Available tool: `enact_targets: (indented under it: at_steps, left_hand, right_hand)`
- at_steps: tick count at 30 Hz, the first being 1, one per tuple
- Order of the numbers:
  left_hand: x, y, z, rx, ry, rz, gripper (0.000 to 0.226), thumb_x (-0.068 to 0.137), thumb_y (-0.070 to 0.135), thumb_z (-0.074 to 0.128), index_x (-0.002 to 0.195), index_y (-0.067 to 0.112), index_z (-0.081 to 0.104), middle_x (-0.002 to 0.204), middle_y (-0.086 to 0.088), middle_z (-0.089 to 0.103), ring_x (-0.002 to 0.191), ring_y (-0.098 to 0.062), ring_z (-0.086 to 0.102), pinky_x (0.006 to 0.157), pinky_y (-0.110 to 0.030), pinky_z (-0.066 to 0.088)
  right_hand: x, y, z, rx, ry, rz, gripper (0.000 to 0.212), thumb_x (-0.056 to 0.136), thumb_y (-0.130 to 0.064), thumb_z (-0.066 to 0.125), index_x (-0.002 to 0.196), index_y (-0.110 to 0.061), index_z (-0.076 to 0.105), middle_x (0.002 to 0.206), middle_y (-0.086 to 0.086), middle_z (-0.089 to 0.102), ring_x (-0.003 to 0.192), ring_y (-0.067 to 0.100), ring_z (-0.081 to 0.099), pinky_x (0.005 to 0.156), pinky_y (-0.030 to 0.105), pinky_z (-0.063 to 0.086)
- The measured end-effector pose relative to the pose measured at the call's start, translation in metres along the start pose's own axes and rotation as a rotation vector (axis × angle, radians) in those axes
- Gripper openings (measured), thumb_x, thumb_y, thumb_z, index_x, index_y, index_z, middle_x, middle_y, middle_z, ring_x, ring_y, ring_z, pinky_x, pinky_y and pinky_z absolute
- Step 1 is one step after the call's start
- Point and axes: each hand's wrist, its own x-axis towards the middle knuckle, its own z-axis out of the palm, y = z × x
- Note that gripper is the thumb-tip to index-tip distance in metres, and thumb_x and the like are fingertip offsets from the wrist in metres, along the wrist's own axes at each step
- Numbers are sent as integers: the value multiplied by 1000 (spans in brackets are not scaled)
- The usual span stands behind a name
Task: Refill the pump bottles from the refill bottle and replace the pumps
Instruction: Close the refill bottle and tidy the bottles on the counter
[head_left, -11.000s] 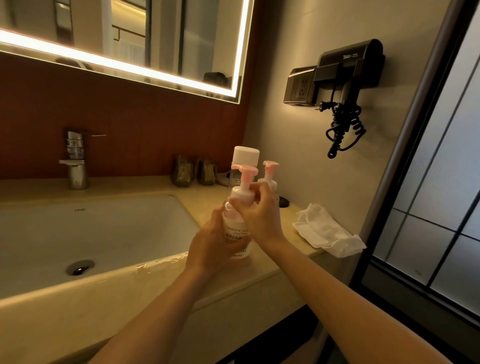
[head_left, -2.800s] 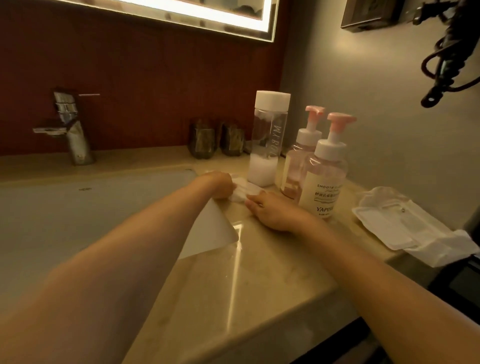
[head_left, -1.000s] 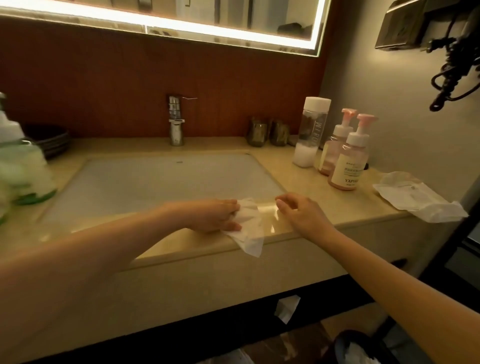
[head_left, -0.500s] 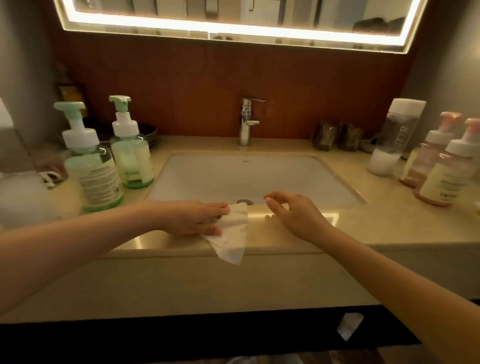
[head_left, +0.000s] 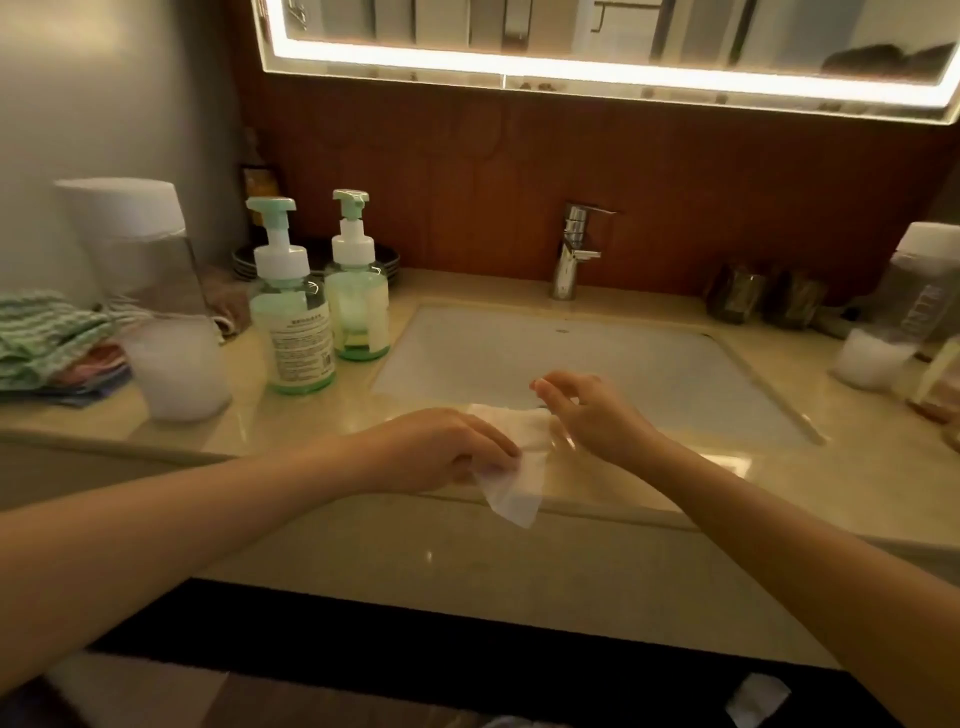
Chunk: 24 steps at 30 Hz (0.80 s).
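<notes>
The left hand (head_left: 441, 452) pinches a white wipe (head_left: 519, 478) between curled fingers and thumb, pressing it flat on the front lip of the beige counter (head_left: 311, 410), with one corner of the wipe hanging over the edge; the right hand (head_left: 592, 415) hovers just beside it, fingers loosely bent and spread, holding nothing, its thumb side close to the wipe's far edge; both hands sit in front of the white sink basin (head_left: 597, 358), below a chrome tap (head_left: 571, 254) and a mirror (head_left: 597, 31) edged with light; to the left of the basin stand two upright pump bottles with pumps fitted, the nearer green pump bottle (head_left: 296, 322) with a printed label and the farther green pump bottle (head_left: 358, 306) just behind and beside it; further left, close and blurred, is a tall clear refill bottle (head_left: 156, 301) with a white cap and white contents low inside, next to a pile of folded cloths (head_left: 47, 338); at the far right edge stands a second clear capped bottle (head_left: 904, 312), well apart from the hands, near two dark tumblers (head_left: 737, 301); something pinkish sits beside it, cut off by the frame and too blurred to identify.
</notes>
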Motion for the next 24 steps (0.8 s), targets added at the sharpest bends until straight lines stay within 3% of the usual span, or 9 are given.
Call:
enact_targets:
  at_steps: [6,9,14,18,24]
  left_hand:
    - [-16,-1,2,-21,113,12,26,79,4,59,101,8,72,108,-4,70,97,-13,61,84,-16,41]
    - [-28,-2,-2,-30,104,-34,25,80,8,55,98,8,73,103,-3,71,90,-13,63,80,-16,44]
    - [-61,-17,-14,-25,125,-151,29,79,18,49,94,14,74,100,3,71,86,-9,64,75,-16,46]
    - [-91,-32,-22,39,165,-217,31,76,26,45,88,19,73,94,8,70,80,-9,64,67,-25,49]
    - [-132,-63,-34,142,277,-398,33,74,30,37,78,21,69,90,9,70,76,-13,65,63,-33,52]
  right_hand:
    - [-2,-9,17,-309,-228,-285,30,93,-23,51,122,-29,58,131,-7,52,117,14,49,101,30,41]
    - [2,-15,16,-283,-258,-316,32,90,-21,57,121,-28,59,131,-5,53,118,15,49,103,31,40]
    - [6,-32,25,-264,-279,-330,32,93,-26,52,124,-30,57,135,-8,50,121,12,45,105,29,35]
    - [14,-58,46,-273,-289,-363,35,95,-30,46,129,-32,52,139,-9,47,125,12,43,106,31,35]
    - [31,-107,88,-266,-211,-390,37,98,-26,38,133,-22,49,141,2,46,125,21,44,103,31,35]
